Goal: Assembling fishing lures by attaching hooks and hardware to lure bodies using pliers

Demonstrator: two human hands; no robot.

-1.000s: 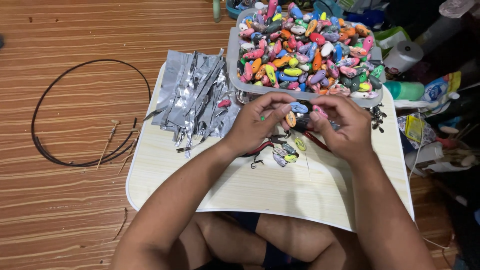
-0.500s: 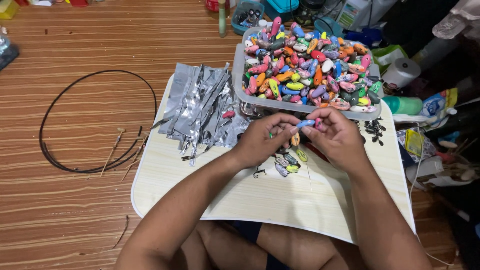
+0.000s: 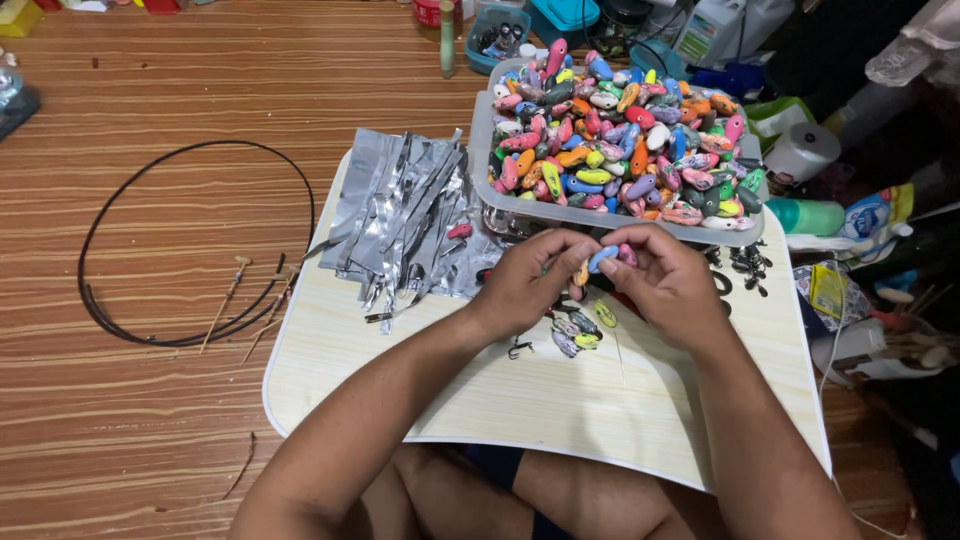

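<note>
Both forearms reach in from the near edge of the pale lap desk (image 3: 420, 400) and meet near its middle. The left hand (image 3: 527, 283) and right hand (image 3: 668, 283) are curled, fingertips pinching a small blue fishing lure (image 3: 601, 258) between them; which hand grips harder is hard to tell. More painted lures (image 3: 582, 328) lie just beneath. A clear tray (image 3: 610, 222) heaped with lures sits at the far right corner; silver foil strips (image 3: 405, 215) cover the far left corner. A black wire loop (image 3: 190, 245) lies on the wooden floor.

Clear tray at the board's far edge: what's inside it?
The clear tray is heaped with small colourful fishing lures, piled above the rim. Whatever lies beneath the top layer is covered.
</note>
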